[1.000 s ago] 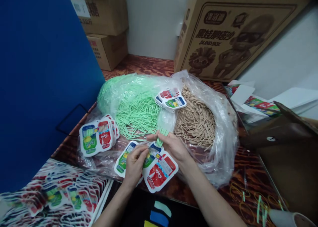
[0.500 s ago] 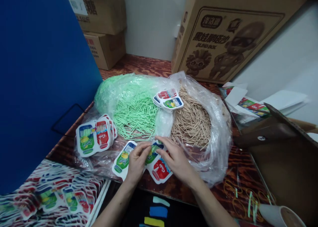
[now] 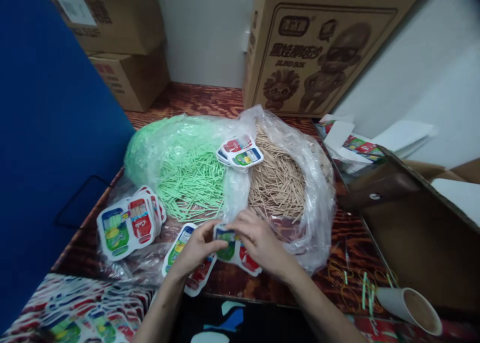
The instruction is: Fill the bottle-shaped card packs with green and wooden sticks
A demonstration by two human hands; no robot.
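Sprite-and-Cola card [image 3: 237,259] sits between the left hand [image 3: 193,253] and the right hand [image 3: 262,240], over the near side of a wood-grained table [image 3: 232,95]. The left hand pinches the card's left end, thumb laid across the printed face. The right hand bends its fingers over the upper edge (whether they grip it or merely touch, one cannot tell). A second card [image 3: 173,255] lies partly beneath the left hand. Beyond, heaped green sticks [image 3: 191,180] and brown sticks [image 3: 277,183] spread side by side in clear plastic [image 3: 321,218], a small stack of cards [image 3: 245,154] resting between them. A larger stack [image 3: 129,228] lies at left; rows of further cards [image 3: 93,313] fill the lower left corner. At right, a paper cup [image 3: 393,303] lies tipped near loose green strips [image 3: 364,285]. A carton [image 3: 300,53] marked "BLIND BOX" stands behind.
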